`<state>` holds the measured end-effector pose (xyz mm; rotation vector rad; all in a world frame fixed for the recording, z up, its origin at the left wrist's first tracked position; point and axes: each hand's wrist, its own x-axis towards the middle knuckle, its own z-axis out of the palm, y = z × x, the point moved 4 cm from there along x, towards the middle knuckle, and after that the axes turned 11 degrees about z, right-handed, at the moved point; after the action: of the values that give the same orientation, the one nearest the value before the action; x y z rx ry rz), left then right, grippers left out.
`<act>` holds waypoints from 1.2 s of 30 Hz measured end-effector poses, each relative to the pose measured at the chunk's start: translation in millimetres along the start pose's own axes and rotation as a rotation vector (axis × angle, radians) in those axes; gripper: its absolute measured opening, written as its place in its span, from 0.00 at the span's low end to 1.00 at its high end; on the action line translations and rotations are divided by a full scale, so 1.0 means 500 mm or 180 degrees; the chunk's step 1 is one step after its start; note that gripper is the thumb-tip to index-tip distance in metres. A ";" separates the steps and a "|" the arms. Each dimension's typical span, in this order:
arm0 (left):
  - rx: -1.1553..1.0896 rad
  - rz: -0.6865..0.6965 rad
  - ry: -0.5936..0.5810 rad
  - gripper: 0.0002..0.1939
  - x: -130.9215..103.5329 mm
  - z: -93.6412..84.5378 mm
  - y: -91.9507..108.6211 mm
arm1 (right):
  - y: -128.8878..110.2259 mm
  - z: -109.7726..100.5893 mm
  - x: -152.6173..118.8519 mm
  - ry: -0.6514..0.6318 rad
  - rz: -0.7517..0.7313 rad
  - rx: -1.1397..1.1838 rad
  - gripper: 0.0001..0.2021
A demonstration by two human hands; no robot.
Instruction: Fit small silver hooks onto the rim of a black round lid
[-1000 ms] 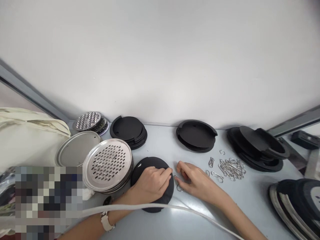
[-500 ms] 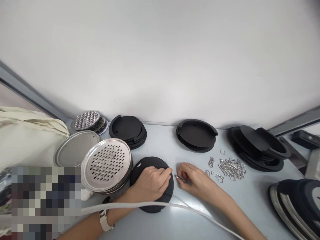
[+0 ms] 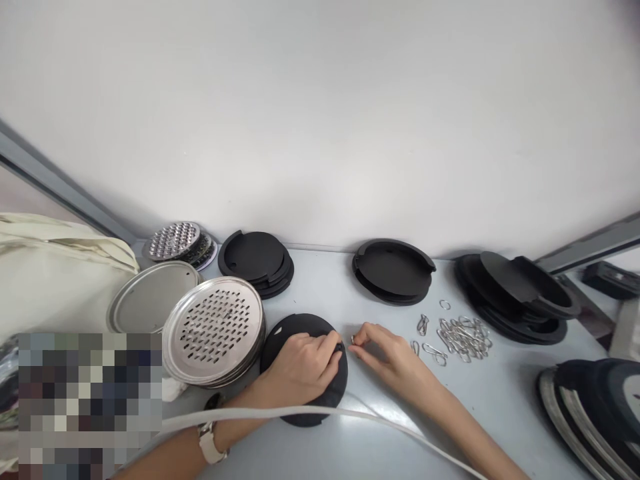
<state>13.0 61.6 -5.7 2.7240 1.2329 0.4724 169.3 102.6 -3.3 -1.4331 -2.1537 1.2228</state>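
Observation:
My left hand (image 3: 309,363) lies on a round black disc (image 3: 280,340) on the grey table, its fingers curled at the disc's right edge, where a small dark bit shows between fingertip and thumb. Just right of the disc, my right hand (image 3: 383,350) pinches a small metal clip (image 3: 353,340), mostly hidden by the fingertips. Farther right lies a pile of wire clips (image 3: 465,338), with a few loose ones and a ring (image 3: 445,305) beside it.
Perforated metal discs (image 3: 215,330) are stacked at left, before a grater disc (image 3: 174,241). Black discs stand at the back (image 3: 254,257), centre (image 3: 395,267) and right (image 3: 520,283). A white cable (image 3: 280,410) crosses the foreground. Dark round parts (image 3: 600,400) sit at lower right.
The right hand's fingers have straightened and shifted slightly, and less of the clip shows. The left index finger has lifted a little, exposing a dark bit at the disc's edge.

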 end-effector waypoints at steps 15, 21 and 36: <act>-0.0023 -0.0468 0.0025 0.06 -0.001 -0.006 -0.011 | 0.014 0.023 0.010 0.0031 -0.0129 0.0274 0.05; -0.0021 -0.0439 0.0021 0.06 0.000 -0.005 -0.011 | 0.018 0.020 0.011 0.0033 -0.0035 0.0219 0.07; -0.0016 -0.0403 0.0014 0.06 -0.002 -0.002 -0.010 | 0.005 0.024 0.005 -0.0028 0.0016 0.0421 0.06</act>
<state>8.2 64.0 -6.1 2.6216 1.3925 0.4666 162.2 99.2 -12.8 -1.3815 -2.0340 1.3484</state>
